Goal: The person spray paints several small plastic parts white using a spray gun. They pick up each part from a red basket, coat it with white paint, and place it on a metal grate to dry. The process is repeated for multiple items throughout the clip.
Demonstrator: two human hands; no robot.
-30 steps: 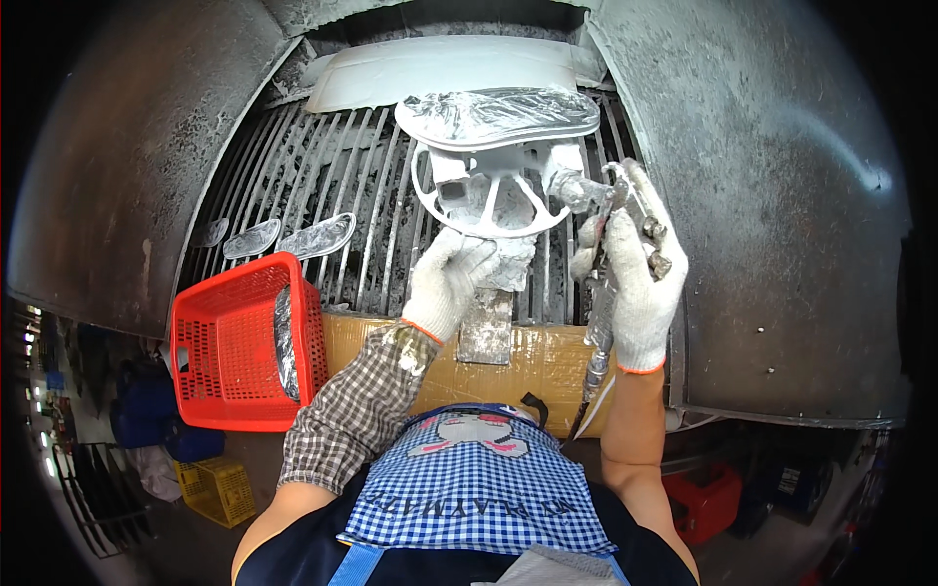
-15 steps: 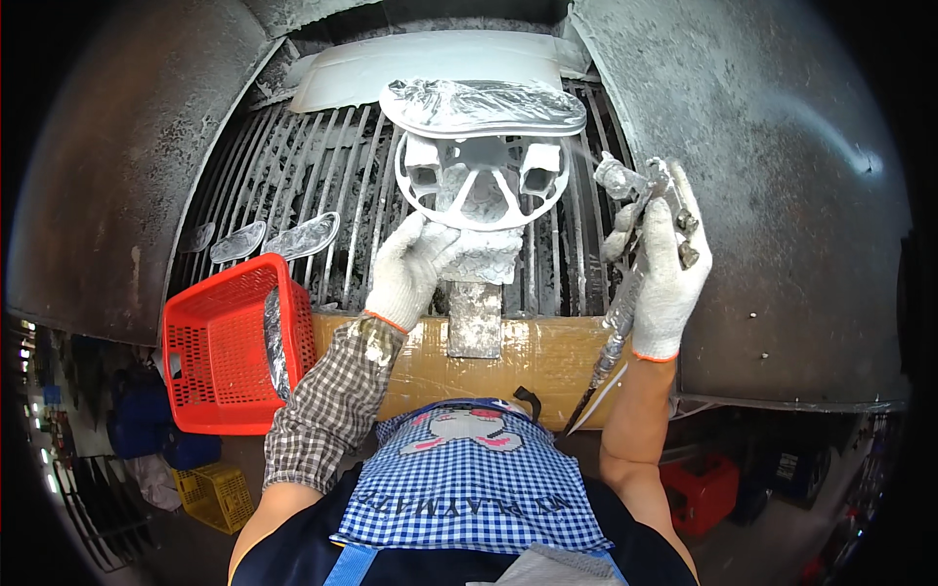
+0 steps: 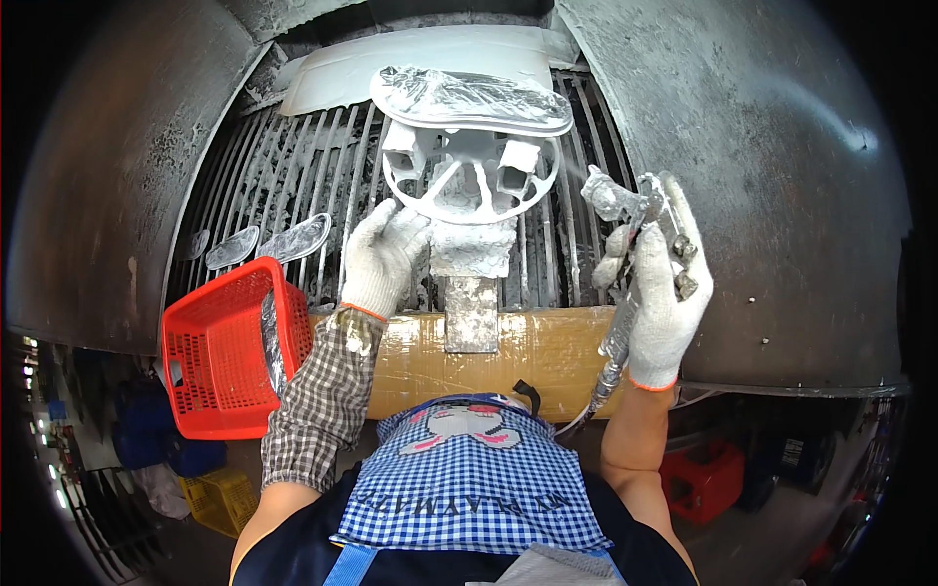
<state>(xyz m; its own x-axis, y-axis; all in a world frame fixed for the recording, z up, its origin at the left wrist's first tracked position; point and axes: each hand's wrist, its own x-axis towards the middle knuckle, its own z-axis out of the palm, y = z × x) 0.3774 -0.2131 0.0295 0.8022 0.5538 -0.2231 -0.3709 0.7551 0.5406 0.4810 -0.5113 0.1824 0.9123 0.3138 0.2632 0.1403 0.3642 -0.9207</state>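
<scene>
While gloved left hand fingers press crusted round white wheel stand, right hand fist-wrapped around caked metal spray gun, ribbed grate behind.

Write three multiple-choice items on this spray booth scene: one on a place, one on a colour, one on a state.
1. Where is the basket?
A. On the person's left, at the grate's edge
B. On top of the stand
C. In the right hand

2. What colour is the basket?
A. Blue
B. Red
C. White

3. What is the right hand doing?
A. Resting open on the grate
B. Holding the basket
C. Gripping a spray gun

Answers:
1 A: it sits left of the left hand, by the grate.
2 B: its mesh walls are plainly red.
3 C: gloved fingers wrap the gun, aimed toward the stand.
</scene>
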